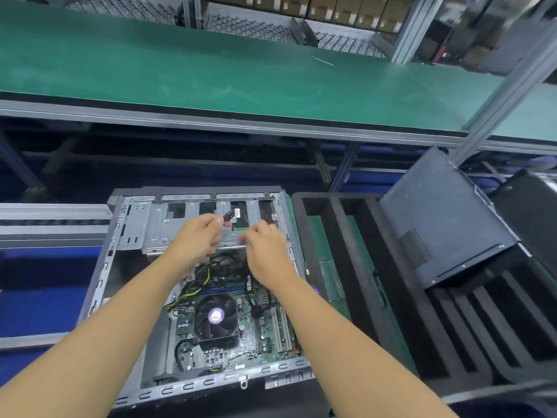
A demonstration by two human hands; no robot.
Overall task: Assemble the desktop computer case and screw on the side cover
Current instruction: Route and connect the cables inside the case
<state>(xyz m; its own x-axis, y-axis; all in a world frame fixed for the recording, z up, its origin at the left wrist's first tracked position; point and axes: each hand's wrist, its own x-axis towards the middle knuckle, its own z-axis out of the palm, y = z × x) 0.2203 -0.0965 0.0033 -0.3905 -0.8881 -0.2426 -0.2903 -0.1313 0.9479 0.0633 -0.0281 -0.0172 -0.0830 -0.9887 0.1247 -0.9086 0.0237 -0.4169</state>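
Case (193, 386) flat on its side at lower centre, open face up, no cover on it. Inside, toward the near end, green board (250, 348) with a round black fan (215, 316) wearing a purple label. Yellow and black cables (197, 279) looping up from the board toward the far end. There, a grey metal cage (156, 227) spanning the case's width, punched with dark rectangular openings.

Left hand (197, 236) reaching in over the cage, thumb and forefinger pinched on a small black plug (228, 217), the other fingers curled beneath. Right hand (266, 254) just beside it, back of hand up, fingers bent down at the cage's near edge; blurred, so cannot tell whether anything is held there. Both bare forearms stretched in from the bottom of the frame, crossing above the board.

Cover (443, 218) well to the right of the case: a dark panel with a mesh vent patch, tilted, its lower edge resting on a black foam tray (340, 236) cut into long slots. Tray right beside the case. Another dark box (533, 218) behind the cover at the far right edge.

Beyond all this, a long green belt (211, 79) on a grey metal frame, with racks and cardboard boxes farther back.
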